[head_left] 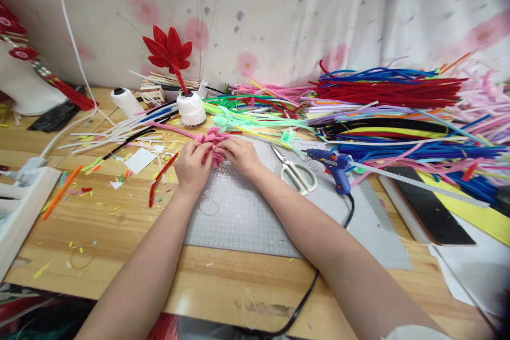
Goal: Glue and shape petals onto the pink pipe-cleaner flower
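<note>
Bare forearms (326, 241), fingers (233, 147) pinching pink fuzzy flower (214, 133), grid-printed mat (247, 223)

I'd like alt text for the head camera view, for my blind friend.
A person's left hand and right hand pinch a fuzzy pink flower over a gray mat; scissors and a blue glue gun lie rightward.

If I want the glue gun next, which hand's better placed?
Probably your right hand: it's nearer the glue gun, with scissors between. Your left hand is farther away; both are holding the pink fuzzy piece.
</note>
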Demonstrator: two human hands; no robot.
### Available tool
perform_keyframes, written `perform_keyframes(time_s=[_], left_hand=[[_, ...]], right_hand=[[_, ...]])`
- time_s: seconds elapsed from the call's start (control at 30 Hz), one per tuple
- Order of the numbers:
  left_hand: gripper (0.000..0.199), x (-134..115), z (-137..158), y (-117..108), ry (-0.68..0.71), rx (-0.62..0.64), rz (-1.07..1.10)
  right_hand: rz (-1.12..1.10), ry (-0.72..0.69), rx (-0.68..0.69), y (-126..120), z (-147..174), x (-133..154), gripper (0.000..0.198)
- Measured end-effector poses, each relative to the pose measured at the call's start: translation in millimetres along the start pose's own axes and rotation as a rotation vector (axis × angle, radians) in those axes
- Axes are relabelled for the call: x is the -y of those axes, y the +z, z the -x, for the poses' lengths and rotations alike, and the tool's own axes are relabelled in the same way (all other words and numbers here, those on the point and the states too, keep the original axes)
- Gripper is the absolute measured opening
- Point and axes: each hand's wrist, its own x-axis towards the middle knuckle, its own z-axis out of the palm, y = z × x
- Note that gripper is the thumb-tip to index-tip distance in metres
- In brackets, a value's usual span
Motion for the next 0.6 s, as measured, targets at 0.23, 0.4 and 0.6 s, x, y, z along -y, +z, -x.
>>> perform_keyframes(time_s=[0.23, 0.4, 0.6], left_hand=[[0.022, 4.0, 0.9, 4.4, 0.041, -0.049, -0.006], [0.021, 5.0, 1.2, 5.7, 0.058, -0.059, -0.013], [0.021, 3.9, 1.1, 5.0, 0.063, -0.066, -0.017]], right_hand=[[0.035, -0.036, -0.035, 3.3, 0.2, -1.6, 0.031], [0.059, -0.058, -0.054, 4.5, -0.7, -1.2, 0.032], [0.056, -0.028, -0.027, 4.6, -1.3, 0.1, 0.033]])
